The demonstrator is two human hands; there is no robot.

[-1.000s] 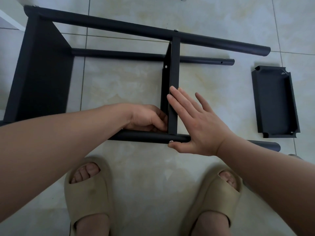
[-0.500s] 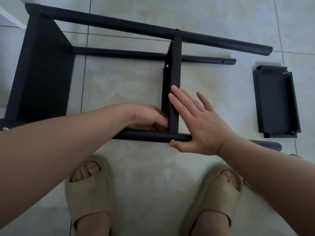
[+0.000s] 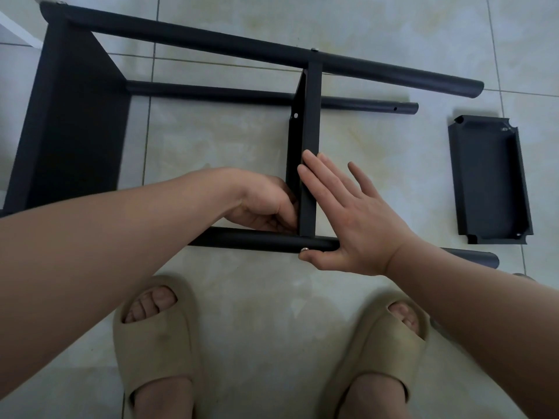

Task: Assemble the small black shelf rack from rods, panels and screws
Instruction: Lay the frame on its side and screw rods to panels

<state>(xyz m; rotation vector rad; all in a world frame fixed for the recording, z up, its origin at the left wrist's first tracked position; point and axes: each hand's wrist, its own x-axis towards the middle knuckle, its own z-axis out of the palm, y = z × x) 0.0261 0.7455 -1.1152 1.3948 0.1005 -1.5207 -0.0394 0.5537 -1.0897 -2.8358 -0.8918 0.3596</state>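
Observation:
The black rack lies on its side on the tiled floor, with a wide end panel [image 3: 72,125] at the left and a narrow middle panel [image 3: 308,116] standing between the rods. My right hand [image 3: 348,219] lies flat with straight fingers against the right face of the middle panel, its thumb tip on a silver screw [image 3: 305,250] in the near rod [image 3: 257,240]. My left hand [image 3: 266,204] has curled fingers at the panel's left side, just above the near rod; what they pinch is hidden. A loose third panel [image 3: 490,179] lies to the right.
The far top rod [image 3: 242,46] and a lower back rod [image 3: 363,102] run left to right beyond my hands. My two feet in beige slippers [image 3: 154,343] stand just below the near rod. A white edge [image 3: 18,31] shows at the upper left.
Almost nothing has moved. Both hands stay at the joint of the middle panel and the near rod, with only a small shift of the view.

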